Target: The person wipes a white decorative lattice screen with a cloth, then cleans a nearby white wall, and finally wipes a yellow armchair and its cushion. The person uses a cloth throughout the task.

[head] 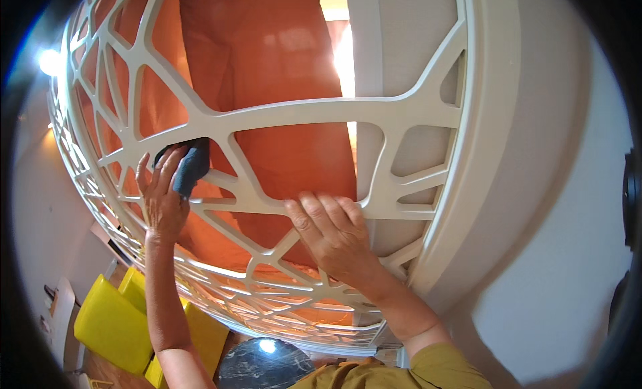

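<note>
A white openwork lattice panel (311,111) stands upright before me, with orange fabric (281,53) behind its gaps. My left hand (164,198) holds a dark blue-grey cloth (193,166) against the lattice at the left, below a thick curved bar. To the right, my right hand (333,233) is curled over a lower horizontal bar, its fingers bent around the edge and slightly blurred; it holds no loose item. The cloth covers part of the bars beneath my left fingers.
Yellow chairs (110,324) stand at the lower left, near a round black marble-patterned tabletop (266,364). A pale frame (481,138) edges the lattice at the right, beside a white wall (551,268). A bright lamp (50,62) shines at the far left.
</note>
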Motion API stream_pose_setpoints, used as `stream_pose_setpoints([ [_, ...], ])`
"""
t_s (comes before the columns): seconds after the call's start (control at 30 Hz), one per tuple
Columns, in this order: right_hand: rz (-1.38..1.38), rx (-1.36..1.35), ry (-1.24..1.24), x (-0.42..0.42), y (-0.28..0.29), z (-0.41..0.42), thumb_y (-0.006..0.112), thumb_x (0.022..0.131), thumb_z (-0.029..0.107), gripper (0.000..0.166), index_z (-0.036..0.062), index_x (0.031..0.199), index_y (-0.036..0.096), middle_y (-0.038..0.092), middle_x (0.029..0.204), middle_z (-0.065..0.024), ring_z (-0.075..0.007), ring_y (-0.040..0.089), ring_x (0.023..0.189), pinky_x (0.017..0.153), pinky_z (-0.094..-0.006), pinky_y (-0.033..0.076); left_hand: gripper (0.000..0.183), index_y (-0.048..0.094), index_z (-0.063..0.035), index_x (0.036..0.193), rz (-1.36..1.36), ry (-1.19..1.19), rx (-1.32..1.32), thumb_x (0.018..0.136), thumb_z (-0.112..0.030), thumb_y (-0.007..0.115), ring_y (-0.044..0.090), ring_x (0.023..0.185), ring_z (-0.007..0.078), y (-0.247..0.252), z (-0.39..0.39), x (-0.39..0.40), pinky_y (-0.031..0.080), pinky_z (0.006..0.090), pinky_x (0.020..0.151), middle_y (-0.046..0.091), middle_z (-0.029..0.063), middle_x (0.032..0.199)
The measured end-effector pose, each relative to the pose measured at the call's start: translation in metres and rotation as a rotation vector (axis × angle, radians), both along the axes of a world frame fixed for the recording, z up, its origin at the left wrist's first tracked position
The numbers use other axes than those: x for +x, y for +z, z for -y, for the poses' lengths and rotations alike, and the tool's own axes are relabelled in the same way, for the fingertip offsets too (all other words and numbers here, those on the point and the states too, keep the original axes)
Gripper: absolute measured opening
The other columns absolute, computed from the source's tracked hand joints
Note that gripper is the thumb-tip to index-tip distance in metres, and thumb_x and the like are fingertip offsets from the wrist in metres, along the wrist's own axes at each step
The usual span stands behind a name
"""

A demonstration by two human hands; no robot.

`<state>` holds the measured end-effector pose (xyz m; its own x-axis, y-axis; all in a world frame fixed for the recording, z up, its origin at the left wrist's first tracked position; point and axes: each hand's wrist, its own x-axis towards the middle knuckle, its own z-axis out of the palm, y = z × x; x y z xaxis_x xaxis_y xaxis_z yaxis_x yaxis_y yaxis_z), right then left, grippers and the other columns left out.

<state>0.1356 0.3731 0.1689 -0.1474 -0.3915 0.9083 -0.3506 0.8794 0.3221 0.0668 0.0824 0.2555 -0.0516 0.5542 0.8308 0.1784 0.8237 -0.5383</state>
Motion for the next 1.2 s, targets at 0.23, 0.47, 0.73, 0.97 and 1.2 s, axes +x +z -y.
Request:
stream_pose_setpoints([
  [0.23,0.033,-0.114,0.055,0.002,-0.001,0.004,0.067,0.080,0.016,0.040,0.0094,0.119,0.065,0.063,0.113,-0.0054,-0.0196,0.060,0.102,0.096,-0.0367,0.039,0.025,0.063,0.0018,0.108,0.097,-0.268,0.488,0.093,-0.018,0.062,0.057,0.121,0.0313,-0.036,-0.057,0.003,0.023,0.0516,0.113,0.066,0.0159,0.116],
  [0.47,0.050,-0.058,0.040,0.000,-0.004,0.000,0.058,0.084,0.018,0.049,0.0035,0.131,0.058,0.060,0.123,-0.0101,-0.0236,0.057,0.113,0.101,-0.0399,0.039,0.033,0.064,-0.0008,0.091,0.322,-0.777,1.180,0.101,-0.030,0.054,0.060,0.081,0.0193,-0.027,-0.131,0.031,0.039,0.0417,0.102,0.061,0.0054,0.077],
  [0.73,0.070,-0.075,0.069,-0.001,-0.003,0.002,0.057,0.083,0.019,0.047,0.0029,0.128,0.059,0.060,0.122,-0.0125,-0.0257,0.056,0.113,0.099,-0.0406,0.040,0.037,0.062,-0.0056,0.095,0.450,-1.186,1.631,0.102,-0.041,0.053,0.053,0.067,0.0024,-0.008,-0.168,0.042,0.045,0.0187,0.055,0.058,-0.0033,0.077],
  [0.97,0.025,-0.090,0.055,-0.001,-0.004,0.004,0.061,0.082,0.016,0.047,0.0026,0.127,0.060,0.060,0.121,-0.0114,-0.0238,0.058,0.110,0.099,-0.0401,0.040,0.025,0.058,0.0032,0.101,0.133,-0.412,0.742,0.100,-0.021,0.051,0.061,0.102,0.0374,-0.049,-0.138,0.023,0.007,0.0610,0.118,0.064,0.0181,0.090],
  [1.2,0.044,-0.084,0.059,0.002,-0.004,0.001,0.063,0.082,0.013,0.049,0.0032,0.129,0.058,0.060,0.121,-0.0108,-0.0238,0.058,0.111,0.101,-0.0397,0.040,0.018,0.063,0.0048,0.103,0.056,-0.282,0.488,0.093,-0.009,0.057,0.064,0.108,0.0316,-0.055,-0.117,0.035,0.012,0.0618,0.117,0.070,0.0162,0.097],
])
